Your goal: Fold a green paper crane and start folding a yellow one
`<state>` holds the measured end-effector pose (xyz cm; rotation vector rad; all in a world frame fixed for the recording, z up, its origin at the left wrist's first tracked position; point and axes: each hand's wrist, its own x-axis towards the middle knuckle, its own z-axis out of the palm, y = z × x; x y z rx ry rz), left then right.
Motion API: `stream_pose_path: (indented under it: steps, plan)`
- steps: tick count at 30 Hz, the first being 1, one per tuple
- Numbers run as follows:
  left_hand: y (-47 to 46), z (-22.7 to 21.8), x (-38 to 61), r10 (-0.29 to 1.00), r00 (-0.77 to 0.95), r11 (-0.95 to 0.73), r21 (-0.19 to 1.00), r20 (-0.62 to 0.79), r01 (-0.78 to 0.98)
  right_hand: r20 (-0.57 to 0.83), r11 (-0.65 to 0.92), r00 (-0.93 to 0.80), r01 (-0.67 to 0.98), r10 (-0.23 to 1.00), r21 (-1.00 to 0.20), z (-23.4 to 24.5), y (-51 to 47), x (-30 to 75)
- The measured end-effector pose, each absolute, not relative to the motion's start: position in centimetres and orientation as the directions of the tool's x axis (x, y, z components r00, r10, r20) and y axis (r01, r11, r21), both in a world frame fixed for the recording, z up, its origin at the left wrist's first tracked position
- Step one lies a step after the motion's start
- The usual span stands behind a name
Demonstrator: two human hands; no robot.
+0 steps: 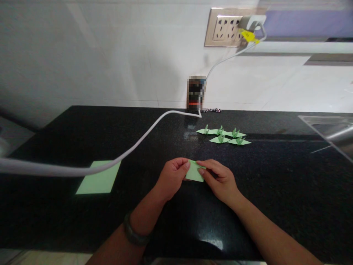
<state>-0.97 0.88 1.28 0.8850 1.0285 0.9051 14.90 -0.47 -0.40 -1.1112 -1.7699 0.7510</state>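
Between my two hands is a small folded piece of light green paper [194, 173], held above the black countertop. My left hand [173, 176] pinches its left edge, thumb on top and the other fingers partly hidden behind. On the opposite side, my right hand [220, 179] grips the upper right edge between thumb and fingers. Beyond the hands, several folded green paper cranes [221, 139] sit in two rows. Off to the left lies a flat green sheet of paper [101, 180], larger than the held piece.
A white cable [143, 138] arcs across the counter [154, 147] and over the flat sheet. At its far end, a blurred upright device [196, 92] leans on the wall. A wall socket [224, 27] holds a white plug. The metal sink [331, 129] is at right.
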Motion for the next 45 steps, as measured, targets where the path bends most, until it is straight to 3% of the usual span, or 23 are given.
stream_pose_path:
  steps: [4, 14, 27, 38, 40, 42, 45]
  plan:
    - [0.8, 1.4, -0.9, 0.92, 0.236, 0.353, 0.923, -0.313, -0.152, 0.346, 0.357, -0.099, 0.368, 0.933, -0.859, -0.5, -0.5, 14.6]
    - [0.9, 1.0, -0.8, 0.907, 0.253, 0.39, 0.898, -0.336, -0.203, 0.39, 0.417, -0.149, 0.344, 0.909, -0.841, -0.7, -0.5, 14.7]
    - [1.0, 0.9, -1.2, 0.876, 0.319, 0.454, 0.844, -0.363, -0.286, 0.412, 0.605, -0.452, 0.478, 0.791, -0.637, 0.2, -0.2, 16.1]
    - [0.9, 0.5, -1.0, 0.887, 0.297, 0.442, 0.838, -0.355, -0.32, 0.403, 0.666, -0.532, 0.565, 0.745, -0.487, 0.4, -0.2, 16.2]
    - [0.8, 0.4, -0.9, 0.906, 0.25, 0.405, 0.867, -0.34, -0.289, 0.397, 0.659, -0.531, 0.536, 0.749, -0.527, 0.6, -0.3, 16.1]
    - [0.9, 0.2, -0.9, 0.921, 0.207, 0.378, 0.887, -0.331, -0.265, 0.382, 0.607, -0.493, 0.461, 0.782, -0.647, 0.6, -0.3, 15.9]
    - [0.9, 0.2, -0.9, 0.927, 0.177, 0.363, 0.906, -0.329, -0.218, 0.261, 0.344, -0.28, 0.31, 0.924, -0.886, 0.4, -0.2, 15.6]
